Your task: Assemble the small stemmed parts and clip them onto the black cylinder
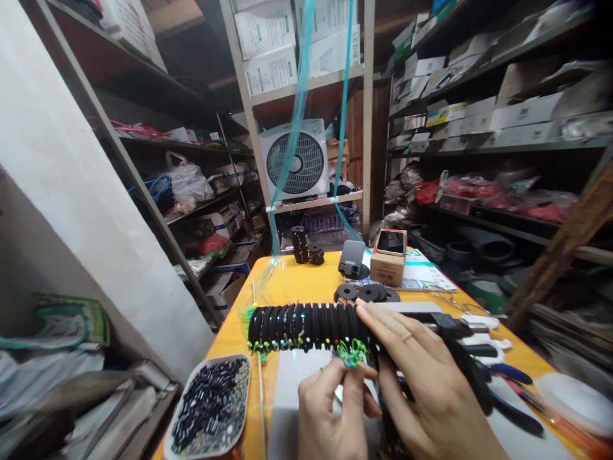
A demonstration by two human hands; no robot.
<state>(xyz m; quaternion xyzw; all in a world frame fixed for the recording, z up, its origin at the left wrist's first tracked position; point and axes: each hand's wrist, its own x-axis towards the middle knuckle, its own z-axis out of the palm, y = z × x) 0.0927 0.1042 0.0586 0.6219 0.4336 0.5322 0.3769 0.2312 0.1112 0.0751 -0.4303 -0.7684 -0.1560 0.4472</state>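
A row of black foam spools (287, 327), wound with line and set with small coloured beads along its lower edge, lies sideways over the table. My right hand (428, 377) is around the row's right end, index finger on top and thumb below. Just under the row, my left hand (332, 412) has thumb and forefinger pinched at a tangle of bright green line (352, 353). What lies between those fingertips is partly hidden. More green line hangs at the row's left end, near a thin stick (261, 390).
A white tub (248, 383) of small black pieces stands front left. Pliers (514, 409) lie at right. Loose black discs (370, 293), a phone stand (353, 259), a small box (387, 267) and stacked spools (300, 245) are farther back. Teal strands (342, 128) hang before a fan (295, 160).
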